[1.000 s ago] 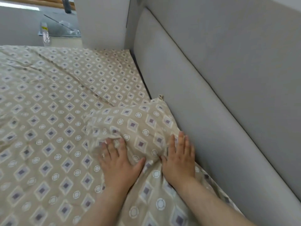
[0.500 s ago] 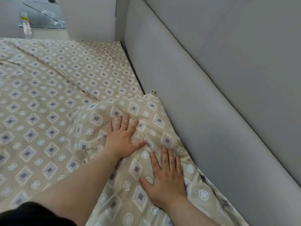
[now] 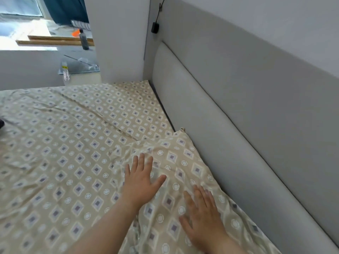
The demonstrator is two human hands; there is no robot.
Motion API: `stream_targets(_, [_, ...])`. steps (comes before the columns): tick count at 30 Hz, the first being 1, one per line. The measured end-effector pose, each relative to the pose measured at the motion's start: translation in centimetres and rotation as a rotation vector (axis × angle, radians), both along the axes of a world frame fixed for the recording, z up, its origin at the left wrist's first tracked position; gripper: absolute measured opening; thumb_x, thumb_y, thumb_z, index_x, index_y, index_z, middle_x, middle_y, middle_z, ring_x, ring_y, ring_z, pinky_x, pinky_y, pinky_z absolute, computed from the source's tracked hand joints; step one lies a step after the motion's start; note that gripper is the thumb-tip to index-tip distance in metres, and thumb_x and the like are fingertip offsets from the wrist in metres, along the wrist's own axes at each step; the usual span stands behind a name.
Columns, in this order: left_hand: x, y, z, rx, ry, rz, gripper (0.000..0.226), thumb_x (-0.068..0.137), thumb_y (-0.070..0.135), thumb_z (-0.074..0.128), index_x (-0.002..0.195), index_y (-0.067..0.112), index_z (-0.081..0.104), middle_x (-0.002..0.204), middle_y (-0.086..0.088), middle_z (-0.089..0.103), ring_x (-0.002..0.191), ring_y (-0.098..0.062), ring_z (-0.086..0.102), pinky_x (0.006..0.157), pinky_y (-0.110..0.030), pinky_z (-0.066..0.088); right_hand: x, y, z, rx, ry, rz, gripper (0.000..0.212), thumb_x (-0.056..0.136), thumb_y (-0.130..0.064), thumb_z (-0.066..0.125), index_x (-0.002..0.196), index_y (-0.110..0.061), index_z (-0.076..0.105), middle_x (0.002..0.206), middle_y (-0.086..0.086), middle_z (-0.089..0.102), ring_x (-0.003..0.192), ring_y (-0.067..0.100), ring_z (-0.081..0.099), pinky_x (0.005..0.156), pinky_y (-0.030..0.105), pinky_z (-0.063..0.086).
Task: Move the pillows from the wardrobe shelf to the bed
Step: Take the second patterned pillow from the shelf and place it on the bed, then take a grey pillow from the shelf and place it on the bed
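A beige pillow [image 3: 181,158] with a diamond-and-circle print lies flat on the bed [image 3: 64,143], its far corner against the grey padded headboard [image 3: 229,110]. The bed sheet carries the same print. My left hand [image 3: 141,180] rests flat on the pillow's left part, fingers spread. Closer to me and nearer the headboard, my right hand [image 3: 201,217] lies flat on the pillow too, slightly blurred. Neither hand grips anything. The wardrobe is out of view.
A white wall column [image 3: 119,39] stands at the bed's far corner. Beyond it are a low ledge with a dark bottle [image 3: 84,39] and a clear plastic bag [image 3: 80,64]. A small black device [image 3: 155,27] hangs on a cord above the headboard.
My view has lifted, showing more of the room. Both hands went from gripping the pillow's bunched fabric to lying flat on it, and the pillow now looks flatter.
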State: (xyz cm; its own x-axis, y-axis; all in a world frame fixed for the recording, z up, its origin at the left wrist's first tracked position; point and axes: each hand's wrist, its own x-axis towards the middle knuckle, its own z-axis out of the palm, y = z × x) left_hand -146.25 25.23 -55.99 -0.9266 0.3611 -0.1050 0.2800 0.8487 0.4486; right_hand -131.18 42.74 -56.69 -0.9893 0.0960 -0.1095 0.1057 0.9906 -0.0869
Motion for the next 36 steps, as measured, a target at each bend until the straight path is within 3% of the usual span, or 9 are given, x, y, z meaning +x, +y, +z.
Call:
stream_targets(2, [1.6,-1.4,2.9,0.074,-0.034,0.053,0.099,0.071,0.08,0.01,0.153,0.025,0.008,0.161,-0.006,-0.005,0.147,-0.023,-0.013,0.117,-0.045,-0.008,0.9,-1.2,3.0,-0.041,-0.015,-0.06,0.07,0.084,-0.057,0.04,0.144,-0.022,0.032,0.15,0.014,0.037,0.142,0.024,0.014,0.111,0.04,0.007])
stream_targets(4, [2.4,-2.4,6.5,0.124,-0.023,0.073,0.099,0.07,0.078,0.009,0.152,0.023,0.013,0.161,-0.007,-0.002,0.147,-0.023,-0.011,0.118,-0.045,-0.006,0.4,-2.3,6.9,-0.123,0.043,-0.152,0.077,0.084,-0.06,0.026,0.15,-0.022,0.017,0.159,0.013,0.013,0.146,0.024,-0.005,0.116,0.034,-0.005])
stream_targets(7, [2.7,-3.3,13.3,0.208,0.038,0.069,0.099,0.07,0.077,0.009,0.151,0.02,0.016,0.161,-0.008,0.003,0.148,-0.024,-0.007,0.118,-0.046,-0.003,-0.7,-3.7,14.3,-0.217,0.098,-0.243,0.075,0.088,-0.059,0.025,0.152,-0.023,0.008,0.161,0.01,0.0,0.147,0.025,-0.01,0.118,0.038,-0.006])
stream_targets(11, [4.3,-3.0,23.4,0.34,0.154,-0.025,0.09,0.078,0.073,0.02,0.15,0.019,0.021,0.161,-0.006,0.012,0.148,-0.021,0.0,0.118,-0.042,0.003,-0.1,-5.3,24.9,-0.21,0.214,-0.246,0.07,0.093,-0.055,0.034,0.151,-0.024,0.011,0.161,0.01,0.002,0.147,0.024,-0.008,0.118,0.038,-0.003])
stream_targets(14, [7.6,-2.7,30.3,0.552,0.101,-0.098,0.074,0.088,0.063,0.037,0.148,0.021,0.03,0.158,-0.002,0.022,0.146,-0.016,0.014,0.119,-0.039,0.012,2.8,-5.8,32.9,-0.258,0.368,-0.294,0.067,0.093,-0.052,0.038,0.15,-0.023,0.017,0.16,0.009,0.01,0.147,0.024,0.0,0.118,0.038,0.003])
stream_targets(20, [18.6,-3.1,40.2,0.946,-0.005,-0.213,0.049,0.095,0.043,0.042,0.14,0.024,0.044,0.139,0.011,0.043,0.129,-0.004,0.037,0.103,-0.022,0.026,14.2,-5.8,45.1,-0.648,0.727,-0.491,0.049,0.094,-0.035,0.051,0.138,-0.017,0.043,0.146,0.003,0.042,0.134,0.016,0.037,0.11,0.029,0.027])
stream_targets(23, [24.5,-3.3,43.2,1.094,-0.058,-0.292,0.042,0.094,0.046,0.044,0.131,0.027,0.051,0.134,0.011,0.048,0.127,-0.005,0.041,0.106,-0.025,0.028,22.6,-6.6,49.4,-0.859,0.841,-0.533,0.037,0.096,-0.027,0.049,0.132,-0.019,0.049,0.135,-0.004,0.048,0.122,0.006,0.044,0.097,0.02,0.03])
stream_targets(30, [38.2,-2.0,48.5,1.15,-0.137,-0.511,0.066,0.069,0.07,0.04,0.122,0.033,0.053,0.132,0.008,0.052,0.127,-0.009,0.045,0.112,-0.044,0.031,41.8,-9.1,52.9,-0.953,1.047,-0.665,0.03,0.097,-0.032,0.047,0.126,-0.028,0.052,0.114,-0.025,0.05,0.106,-0.009,0.047,0.099,0.024,0.035])
stream_targets(36, [52.3,-3.1,51.1,1.143,-0.27,-0.795,0.051,0.066,0.068,0.046,0.112,0.046,0.054,0.135,0.012,0.053,0.127,-0.001,0.044,0.112,-0.038,0.032,57.7,-14.1,53.3,-0.806,1.164,-0.868,0.039,0.095,-0.038,0.047,0.133,-0.032,0.048,0.132,-0.015,0.049,0.123,0.001,0.043,0.104,0.028,0.032])
